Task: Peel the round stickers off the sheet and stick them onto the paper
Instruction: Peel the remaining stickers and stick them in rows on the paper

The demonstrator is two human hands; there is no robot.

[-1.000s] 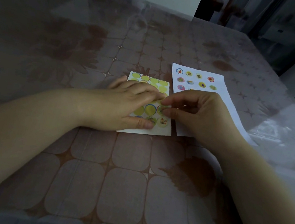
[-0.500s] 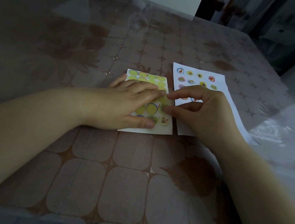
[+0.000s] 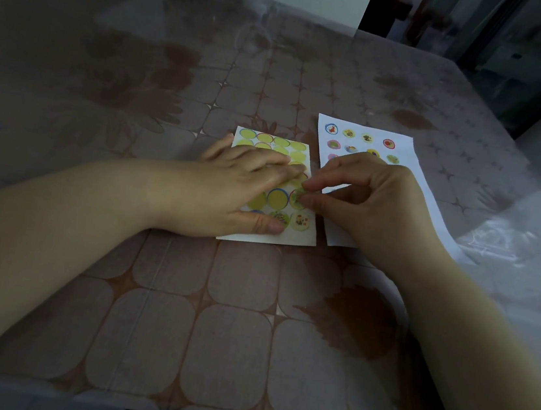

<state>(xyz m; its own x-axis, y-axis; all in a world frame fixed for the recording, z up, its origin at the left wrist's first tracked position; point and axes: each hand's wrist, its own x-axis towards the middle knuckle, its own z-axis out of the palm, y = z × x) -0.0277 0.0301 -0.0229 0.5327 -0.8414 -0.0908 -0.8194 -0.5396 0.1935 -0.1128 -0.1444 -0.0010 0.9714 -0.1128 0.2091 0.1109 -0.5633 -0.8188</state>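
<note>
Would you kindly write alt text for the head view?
A right hand pinches a round sticker on a sticker sheet that the left hand presses flat; white paper with stickers lies right of it.

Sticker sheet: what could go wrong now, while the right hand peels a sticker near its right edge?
The right hand pinches the round sticker only at its rim; it may tear, or curl and stick to itself.
The left hand presses the sticker sheet flat; if it slips, the sheet could lift with the sticker.
The paper already holds rows of stickers; the new one might overlap them.
</note>
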